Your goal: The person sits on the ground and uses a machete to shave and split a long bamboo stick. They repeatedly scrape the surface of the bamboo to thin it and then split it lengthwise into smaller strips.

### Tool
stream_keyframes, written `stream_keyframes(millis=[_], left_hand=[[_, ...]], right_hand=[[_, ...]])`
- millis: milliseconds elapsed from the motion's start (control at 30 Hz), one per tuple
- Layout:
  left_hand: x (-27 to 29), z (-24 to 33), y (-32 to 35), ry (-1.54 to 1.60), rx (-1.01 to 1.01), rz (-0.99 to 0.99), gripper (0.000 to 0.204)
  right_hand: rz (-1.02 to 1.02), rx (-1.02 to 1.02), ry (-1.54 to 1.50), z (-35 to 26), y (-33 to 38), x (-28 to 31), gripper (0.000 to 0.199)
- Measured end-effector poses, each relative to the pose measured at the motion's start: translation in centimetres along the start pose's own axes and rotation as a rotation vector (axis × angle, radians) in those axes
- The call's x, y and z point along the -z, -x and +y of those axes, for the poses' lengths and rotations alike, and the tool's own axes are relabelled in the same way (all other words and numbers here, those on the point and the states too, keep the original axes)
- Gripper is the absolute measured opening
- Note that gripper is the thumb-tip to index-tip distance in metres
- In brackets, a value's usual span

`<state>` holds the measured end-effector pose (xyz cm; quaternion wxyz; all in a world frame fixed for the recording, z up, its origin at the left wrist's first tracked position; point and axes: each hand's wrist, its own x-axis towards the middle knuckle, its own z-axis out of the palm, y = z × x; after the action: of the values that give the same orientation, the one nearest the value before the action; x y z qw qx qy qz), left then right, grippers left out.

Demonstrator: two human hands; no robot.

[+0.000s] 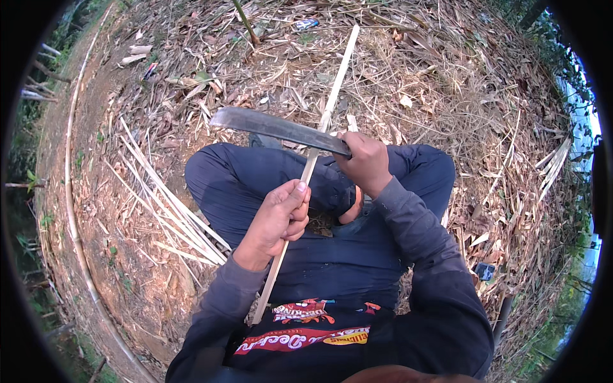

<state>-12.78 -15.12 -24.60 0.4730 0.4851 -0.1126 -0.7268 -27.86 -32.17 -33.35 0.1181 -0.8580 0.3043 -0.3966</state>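
Observation:
My left hand [279,217] is closed round a long, pale split-bamboo strip [337,86], its thumb pressed along the top. The strip slants from my shirt front up and away over my crossed legs to the littered ground. In my right hand [364,159] is the grip of a machete [268,125], its handle hidden by the fingers. The broad dark blade points left and crosses over the strip, a short way beyond my left hand. Whether the edge touches the strip I cannot tell.
A bundle of pale strips [169,204] lies on the ground left of my knee. More strips [554,165] lie at the far right. A long bamboo pole [71,210] curves along the left. A small dark object [484,271] sits near my right elbow. Dry leaves and shavings cover the ground.

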Motion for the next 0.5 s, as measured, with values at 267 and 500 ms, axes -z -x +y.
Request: stream_keyframes(millis=[267,500], left_hand=[[-0.1,-0.4,-0.2,-0.077,0.023,0.014,0.027],[1.3,-1.1,4.7,-0.13,0.055,0.004,0.027]], right_hand=[[-0.004,-0.275,0.184,5.4,-0.3,0.6,0.018],[-0.048,-0.682,0.5,14.9,-2.1,3.9,0.032]])
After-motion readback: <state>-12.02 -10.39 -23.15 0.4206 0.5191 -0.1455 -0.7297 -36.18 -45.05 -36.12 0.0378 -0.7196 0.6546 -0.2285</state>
